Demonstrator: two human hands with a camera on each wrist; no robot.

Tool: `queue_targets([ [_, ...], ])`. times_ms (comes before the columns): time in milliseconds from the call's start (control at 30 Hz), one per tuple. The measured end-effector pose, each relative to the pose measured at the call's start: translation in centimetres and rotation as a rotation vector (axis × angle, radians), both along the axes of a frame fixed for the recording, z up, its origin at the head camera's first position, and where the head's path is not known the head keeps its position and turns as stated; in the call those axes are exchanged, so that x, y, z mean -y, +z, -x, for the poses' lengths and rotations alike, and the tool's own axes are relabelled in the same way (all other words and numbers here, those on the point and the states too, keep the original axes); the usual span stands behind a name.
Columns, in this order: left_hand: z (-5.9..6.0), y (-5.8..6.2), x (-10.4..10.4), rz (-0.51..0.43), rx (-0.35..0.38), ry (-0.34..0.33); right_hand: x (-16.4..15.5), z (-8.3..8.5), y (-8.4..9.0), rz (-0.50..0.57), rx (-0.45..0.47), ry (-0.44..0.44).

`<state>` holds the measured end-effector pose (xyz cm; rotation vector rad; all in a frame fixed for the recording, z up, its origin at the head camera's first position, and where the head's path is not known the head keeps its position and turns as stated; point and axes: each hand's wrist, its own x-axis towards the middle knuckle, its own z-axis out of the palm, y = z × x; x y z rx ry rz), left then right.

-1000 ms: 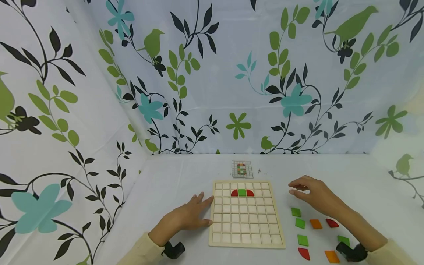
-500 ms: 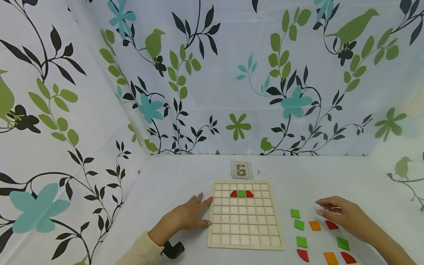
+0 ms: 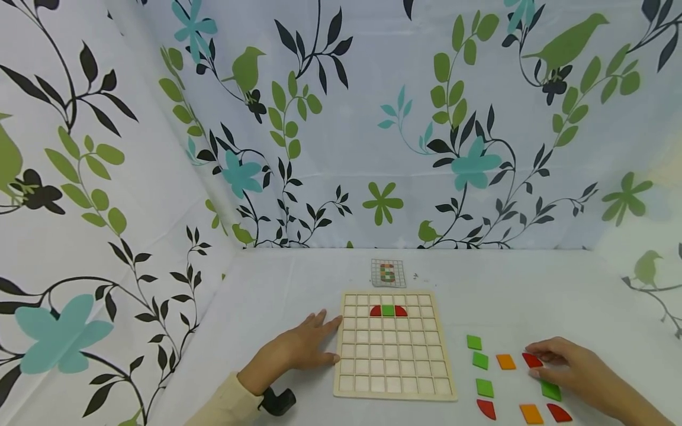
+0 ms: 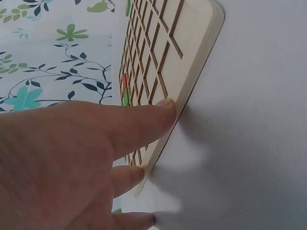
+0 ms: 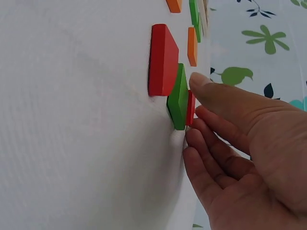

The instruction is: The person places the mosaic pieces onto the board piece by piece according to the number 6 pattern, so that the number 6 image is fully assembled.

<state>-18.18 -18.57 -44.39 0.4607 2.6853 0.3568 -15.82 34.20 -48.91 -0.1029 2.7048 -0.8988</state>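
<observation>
Your right hand (image 3: 572, 370) has come down and toward you over the last second, from beside the upper right edge of the wooden grid board (image 3: 395, 390) to the loose tiles on the white tablecloth (image 3: 277, 284) to the board's right. Its fingertips now rest at a red tile (image 3: 530, 359), with thumb and fingers drawing in around it; the right wrist view shows them close against the tile edges, but you have not clearly lifted it, and I cannot tell whether the pinch has fully closed. That red tile lies just right of an orange tile (image 3: 505, 361) and just above a green tile (image 3: 550, 390) that your hand partly covers. Your left hand (image 3: 301, 350) has stayed put, lying flat with fingers straight, its fingertips pressing the board's left edge to steady it. On the board, the second row holds two red curved pieces flanking a green square (image 3: 388, 310). A small pattern card (image 3: 388, 273) lies beyond the board. The shift suggests you are choosing the next red piece.
</observation>
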Motion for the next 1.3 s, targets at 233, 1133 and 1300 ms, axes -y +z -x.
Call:
queue_targets([
  [233, -0.21, 0.27, 0.12, -0.024, -0.005, -0.007, 0.42, 0.03, 0.00, -0.022, -0.066, 0.028],
  [1133, -0.18, 0.20, 0.13, 0.000, 0.001, -0.016, 0.46, -0.13, -0.21, -0.062, -0.122, 0.056],
  [1300, -0.18, 0.21, 0.11, -0.002, 0.000, -0.013, 0.39, -0.30, -0.19, -0.076, -0.158, 0.063],
])
